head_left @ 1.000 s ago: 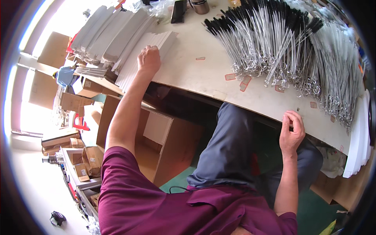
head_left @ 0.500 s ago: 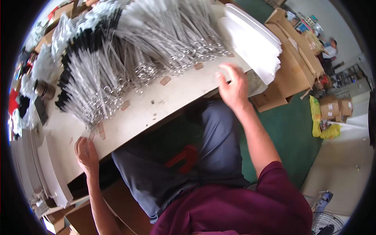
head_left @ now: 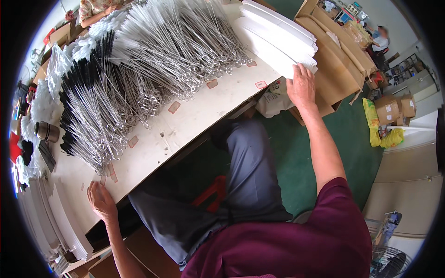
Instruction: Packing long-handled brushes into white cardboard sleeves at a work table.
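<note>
My right hand [head_left: 302, 89] is at the near end of a stack of white sheets [head_left: 273, 39], its fingertips touching the stack's edge and the thumb apart from them. On the table's left part my left hand [head_left: 102, 202] rests at the front edge, fingers loosely bent and nothing visible in them. Between the hands, farther back, lie many wire-stemmed brushes [head_left: 171, 51] in a wide fan, their looped metal ends toward me. Most have pale bristles; a band of black-bristled brushes [head_left: 85, 78] lies at the left.
Small red-edged tags [head_left: 174, 107] dot the pale table [head_left: 153, 148]. At the left are a dark flask [head_left: 46, 132] and upright white boards [head_left: 62, 217]. An open cardboard box [head_left: 329, 60] stands at the right. Another person's arm [head_left: 95, 17] shows at the far side.
My right hand has moved right, from above the table's front edge to the white sheets. My left hand stays near the same spot on the table. The view has shifted slightly.
</note>
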Motion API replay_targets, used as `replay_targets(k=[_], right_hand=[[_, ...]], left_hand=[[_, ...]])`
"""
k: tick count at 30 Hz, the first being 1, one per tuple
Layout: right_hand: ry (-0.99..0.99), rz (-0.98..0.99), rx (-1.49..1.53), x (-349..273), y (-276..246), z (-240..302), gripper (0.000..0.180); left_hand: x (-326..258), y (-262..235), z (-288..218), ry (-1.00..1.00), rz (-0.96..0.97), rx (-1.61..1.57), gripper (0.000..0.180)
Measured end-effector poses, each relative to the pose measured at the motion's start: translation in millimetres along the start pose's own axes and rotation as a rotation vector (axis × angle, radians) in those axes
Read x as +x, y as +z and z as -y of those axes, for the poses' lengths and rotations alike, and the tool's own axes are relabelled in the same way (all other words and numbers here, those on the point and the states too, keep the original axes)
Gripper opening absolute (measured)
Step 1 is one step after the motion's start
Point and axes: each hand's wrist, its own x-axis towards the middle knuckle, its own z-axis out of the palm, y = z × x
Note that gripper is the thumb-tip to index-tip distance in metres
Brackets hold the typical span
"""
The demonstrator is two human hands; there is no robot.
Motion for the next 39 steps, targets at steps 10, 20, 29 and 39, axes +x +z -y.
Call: replay_targets(k=[10, 20, 29, 39], right_hand=[[-0.058, -0.064, 0.029, -3.0, -10.3, -1.2, 0.057], [-0.077, -0.038, -0.035, -6.9, -0.4, -6.6, 0.061], [-0.062, -0.174, -0.028, -6.9, -14.6, -13.2, 0.048], [0.125, 0.001, 1.292, -13.0, -83.4, 67.7, 0.048]], left_hand=[[-1.9, 2.9, 3.4, -0.006, -0.033, -0.015, 0.023], [-3.3, 4.4, 3.4, -0.014, -0.038, -0.017, 0.022], [-1.9, 7.8, 4.6, -0.023, -0.047, -0.016, 0.023], [-5.5, -2.6, -21.4, -0.120, -0.105, -0.176, 0.023]])
